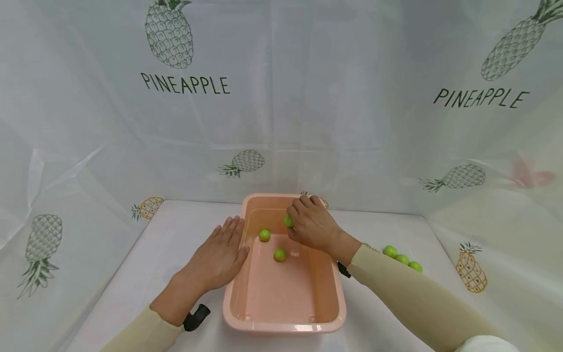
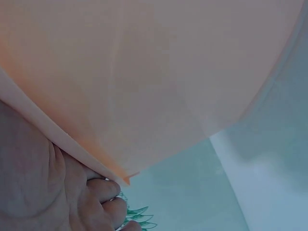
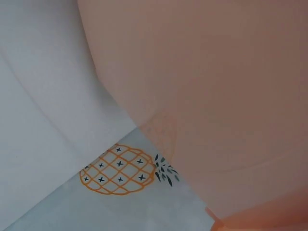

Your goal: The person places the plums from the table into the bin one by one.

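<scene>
A pink plastic basin [image 1: 281,326] stands on the table in the head view. My left hand [image 1: 220,256] lies along its left rim with fingers straight; in the left wrist view the palm [image 2: 33,173] is against the basin's wall [image 2: 144,86]. Over the basin's far right part, my right hand [image 1: 314,225] grips a small round green ball [image 1: 288,221], partly hidden by the fingers. Two similar green balls, one near the far left corner [image 1: 264,235] and one nearer the middle [image 1: 279,254], lie inside. The right wrist view shows the basin's wall [image 3: 207,96] but no hand.
Right of the basin, beyond the right forearm, three green balls [image 1: 402,259] lie in a row on the white table [image 1: 374,313]. A pale sheet printed with pineapples [image 1: 308,117] hangs behind and around the table.
</scene>
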Demonstrator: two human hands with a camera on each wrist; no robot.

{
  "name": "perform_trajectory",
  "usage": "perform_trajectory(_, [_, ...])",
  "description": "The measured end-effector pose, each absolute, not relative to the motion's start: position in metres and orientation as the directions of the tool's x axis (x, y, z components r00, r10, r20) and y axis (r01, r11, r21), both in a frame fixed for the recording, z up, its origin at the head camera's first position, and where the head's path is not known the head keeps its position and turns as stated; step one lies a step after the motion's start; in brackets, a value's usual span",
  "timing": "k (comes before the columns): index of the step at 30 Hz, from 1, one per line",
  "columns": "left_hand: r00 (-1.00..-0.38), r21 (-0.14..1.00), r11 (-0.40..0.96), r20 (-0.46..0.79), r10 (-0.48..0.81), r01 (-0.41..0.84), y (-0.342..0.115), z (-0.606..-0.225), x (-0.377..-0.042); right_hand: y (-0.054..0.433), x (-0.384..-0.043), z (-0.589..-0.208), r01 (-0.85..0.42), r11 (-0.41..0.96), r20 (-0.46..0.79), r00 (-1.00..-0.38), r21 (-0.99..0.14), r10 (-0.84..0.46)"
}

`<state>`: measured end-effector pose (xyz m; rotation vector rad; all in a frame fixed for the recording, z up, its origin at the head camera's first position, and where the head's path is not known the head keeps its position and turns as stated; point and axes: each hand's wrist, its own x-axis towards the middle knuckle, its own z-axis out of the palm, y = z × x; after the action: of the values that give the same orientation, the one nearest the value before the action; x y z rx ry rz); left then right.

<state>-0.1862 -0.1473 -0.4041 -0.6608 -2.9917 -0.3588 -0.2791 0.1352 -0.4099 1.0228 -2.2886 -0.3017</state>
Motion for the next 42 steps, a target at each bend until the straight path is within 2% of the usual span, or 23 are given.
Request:
perform_trajectory(7, [-0.905, 0.225, 0.877, 0.102, 0.413, 0.426, -0.147, -0.404, -0.185, 0.135, -0.277, -0.41, -0.588, 0.687, 0.402, -0.557, 0.427, -0.727])
perform_trajectory(13, [-0.905, 0.233, 0.875, 0.105, 0.412, 0.425, -0.147, -0.404, -0.184, 0.136, -0.276, -0.411, -0.568, 0.698, 0.43, -0.551, 0.436, -0.716])
perform_trajectory(23, [-0.905, 0.242, 0.872, 0.106, 0.412, 0.425, -0.148, -0.404, -0.185, 0.135, -0.277, -0.412, -0.553, 0.716, 0.411, -0.586, 0.427, -0.698])
perform_trajectory(30, [-0.909, 0.217, 0.883, 0.103, 0.403, 0.416, -0.147, -0.405, -0.186, 0.136, -0.277, -0.411, -0.552, 0.731, 0.458, -0.57, 0.402, -0.682])
perform_trajectory(37, [-0.909, 0.162, 0.895, 0.104, 0.404, 0.416, -0.146, -0.402, -0.186, 0.144, -0.271, -0.407, -0.553, 0.773, 0.555, -0.555, 0.31, -0.62])
perform_trajectory(42, [-0.91, 0.161, 0.896, 0.099, 0.403, 0.414, -0.146, -0.401, -0.186, 0.165, -0.262, -0.403, -0.569, 0.782, 0.64, -0.506, 0.255, -0.578])
